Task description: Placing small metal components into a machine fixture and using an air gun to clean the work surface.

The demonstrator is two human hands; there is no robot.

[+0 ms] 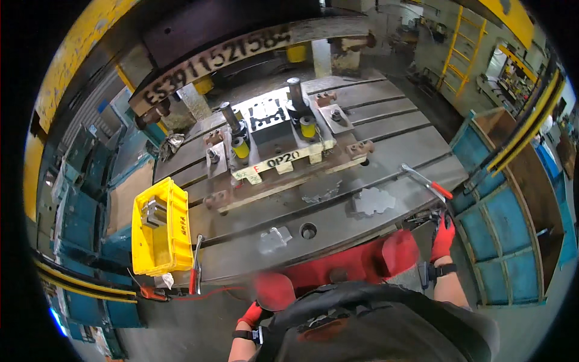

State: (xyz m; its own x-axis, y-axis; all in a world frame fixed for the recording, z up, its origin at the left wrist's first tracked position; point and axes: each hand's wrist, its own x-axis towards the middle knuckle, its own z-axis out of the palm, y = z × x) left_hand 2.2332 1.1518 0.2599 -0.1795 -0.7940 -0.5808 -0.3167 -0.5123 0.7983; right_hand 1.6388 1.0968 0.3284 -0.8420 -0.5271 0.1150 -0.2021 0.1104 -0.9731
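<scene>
My right hand [443, 237], in a red glove with dark fingertips, is at the table's right front corner, beside a cluster of dark metal tools [425, 218]. Its fingers are too small to make out. Low at the left, my left hand [253, 315], also red-gloved, is beside a red bar with rounded ends [344, 265]; its fingers are partly hidden. Two flat, irregular metal pieces lie on the slotted press table [338, 212]: a larger sheet piece [374, 201] and a smaller sheet piece [275, 240]. Farther back stands a die [271, 134] with two upright posts.
A yellow bin [160, 244] holding metal blocks stands at the table's left. One red-handled metal tool [427, 181] lies at the right, another red-handled tool [196, 265] beside the bin. The upper press block [229, 54] overhangs the back. Blue crates [506, 223] stand at the right.
</scene>
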